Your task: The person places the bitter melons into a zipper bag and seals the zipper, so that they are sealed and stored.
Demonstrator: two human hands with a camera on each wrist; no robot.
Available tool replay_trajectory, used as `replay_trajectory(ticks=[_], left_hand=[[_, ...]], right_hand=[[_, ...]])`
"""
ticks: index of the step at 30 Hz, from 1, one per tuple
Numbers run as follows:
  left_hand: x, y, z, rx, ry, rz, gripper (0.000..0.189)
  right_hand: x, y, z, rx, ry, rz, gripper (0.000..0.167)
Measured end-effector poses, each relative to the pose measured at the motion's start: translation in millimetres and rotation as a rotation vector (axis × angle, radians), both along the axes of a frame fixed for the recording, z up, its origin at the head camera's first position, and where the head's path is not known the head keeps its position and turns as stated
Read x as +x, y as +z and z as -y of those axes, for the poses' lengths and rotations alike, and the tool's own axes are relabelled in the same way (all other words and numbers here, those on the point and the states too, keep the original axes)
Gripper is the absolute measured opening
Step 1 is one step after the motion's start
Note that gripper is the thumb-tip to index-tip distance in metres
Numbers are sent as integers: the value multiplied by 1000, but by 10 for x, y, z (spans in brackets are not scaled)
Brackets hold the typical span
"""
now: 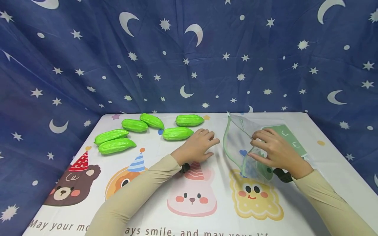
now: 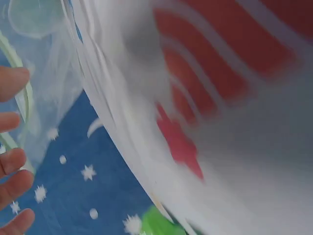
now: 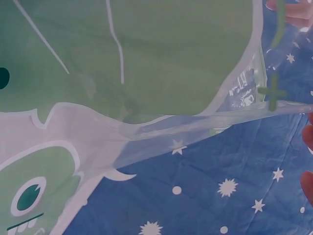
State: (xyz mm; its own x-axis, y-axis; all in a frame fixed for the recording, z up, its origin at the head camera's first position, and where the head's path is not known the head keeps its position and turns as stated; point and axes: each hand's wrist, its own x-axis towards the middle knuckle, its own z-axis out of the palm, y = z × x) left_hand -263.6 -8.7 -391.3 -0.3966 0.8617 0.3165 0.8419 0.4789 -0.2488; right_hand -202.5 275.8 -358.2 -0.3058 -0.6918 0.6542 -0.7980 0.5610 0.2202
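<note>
Along the near edge of the white-covered bench (image 1: 339, 173) runs brown printed lettering (image 1: 165, 232), with a printed bear (image 1: 72, 188), pink rabbit (image 1: 192, 205) and yellow biscuit (image 1: 257, 203) beyond it. Two beige sleeves (image 1: 133, 193) reach in over these prints, the left one covering part of an orange print (image 1: 118, 182). Beyond the biscuit, overlapping its top, is the clear bag (image 1: 236, 141) with green printing, its mouth gaping toward the left; the right hand (image 1: 274, 152) hides part of its body. That hand comes in from the right, back upward, thumb and fingers clamped on the bag's rim. The left hand (image 1: 196, 146) hangs between the bag and the gourds, near both, its fingers bent and apart, the thumb spread on the near side, holding nothing. Six green gourds (image 1: 178, 134) lie toward the far left: two side by side, two nearly end to end behind them, and two just beyond the left hand. A blue curtain (image 1: 212, 85) with moons and stars hangs behind the bench.
</note>
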Motion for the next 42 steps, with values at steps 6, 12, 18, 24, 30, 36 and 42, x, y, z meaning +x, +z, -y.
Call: replay_trajectory(ticks=[6, 12, 18, 24, 30, 36, 42], left_hand=[[-134, 76, 313, 36, 44, 3, 44], [-269, 135, 631, 52, 93, -39, 48], [-395, 159, 898, 35, 140, -57, 51], [-475, 172, 1097, 7, 173, -46, 50], [-539, 133, 1207, -20, 206, -29, 50], [-565, 91, 1259, -25, 232, -24, 53], [-608, 45, 1283, -22, 237, -18, 53]], right_hand=[[5, -1, 6, 2, -3, 6, 43], [7, -7, -15, 20, -23, 37, 47], [-3, 0, -22, 29, -22, 44, 48], [-6, 6, -15, 34, -15, 45, 47], [-13, 16, -11, 42, -13, 48, 48], [-16, 12, 2, 50, -18, 47, 49], [-11, 6, 19, 40, -18, 27, 49]])
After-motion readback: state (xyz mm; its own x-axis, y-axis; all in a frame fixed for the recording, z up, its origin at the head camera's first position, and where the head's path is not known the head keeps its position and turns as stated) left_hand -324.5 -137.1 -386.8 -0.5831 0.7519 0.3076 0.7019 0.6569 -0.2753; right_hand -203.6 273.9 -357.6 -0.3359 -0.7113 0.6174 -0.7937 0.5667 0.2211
